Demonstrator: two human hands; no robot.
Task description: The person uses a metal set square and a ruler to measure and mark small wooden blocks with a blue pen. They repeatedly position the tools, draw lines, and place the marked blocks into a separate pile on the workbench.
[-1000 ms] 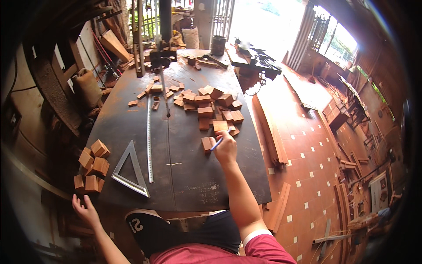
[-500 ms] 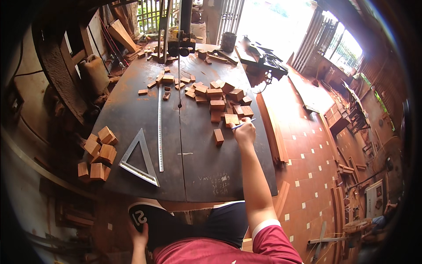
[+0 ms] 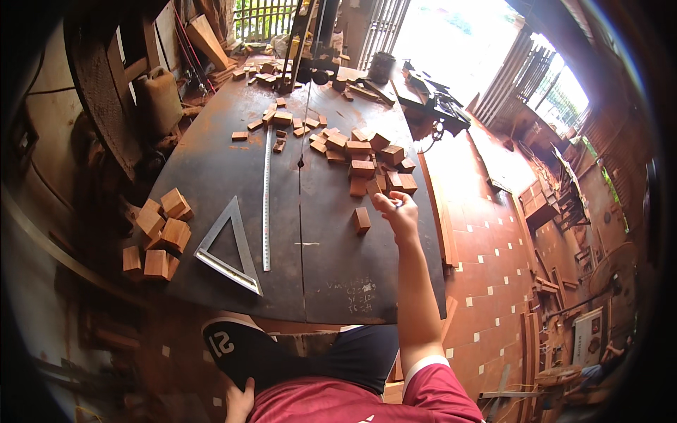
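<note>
My right hand (image 3: 400, 216) reaches over the dark metal table at the near side of a heap of wooden blocks. Its fingertips are closed on a small wooden block (image 3: 374, 188), which is tilted. Part of a blue pen (image 3: 398, 205) shows among the same fingers. Just left of that hand a single wooden block (image 3: 362, 220) stands apart from the heap. My left hand (image 3: 240, 403) lies against my leg below the table edge, thumb apart and holding nothing I can see; its other fingers are partly hidden.
A metal set square (image 3: 247, 257) and a long steel ruler (image 3: 266, 211) lie on the table (image 3: 331, 264). Several larger blocks (image 3: 175, 233) are grouped at its left edge. A thin saw blade (image 3: 305, 130) runs vertically near the table slot. Offcuts lie toward the back.
My right hand has gone from touching a flat-lying block with the pen out to gripping a tilted block. My left hand has slid back along my leg. The whole view has shifted slightly.
</note>
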